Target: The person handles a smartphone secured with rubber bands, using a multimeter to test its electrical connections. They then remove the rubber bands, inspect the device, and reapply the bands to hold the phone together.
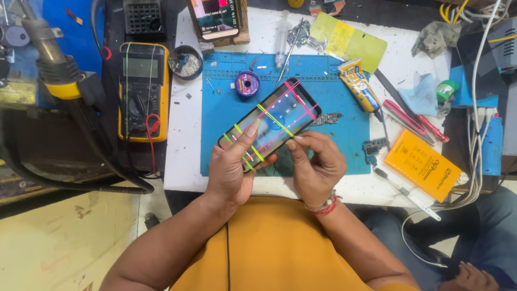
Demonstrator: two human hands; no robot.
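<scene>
Blue work mat (226, 116) at centre of the white desk (183, 161). Yellow multimeter (143, 91) at left; hot-air tool (51, 56) at upper left. Purple solder spool (247, 84) upper centre. Glue tube (360, 85) and orange booklet (423, 165) at right.

Between the hands: black phone (272, 121) crossed by pink and yellow-green rubber bands (274, 119). Beneath the hands: blue work mat (334, 145) on a white desk (183, 161). Beyond the left hand (231, 170): yellow multimeter (143, 91); purple spool (247, 84). Outward of the right hand (318, 167): orange booklet (423, 164), red-handled tools (414, 121), yellow glue tube (358, 85).
</scene>
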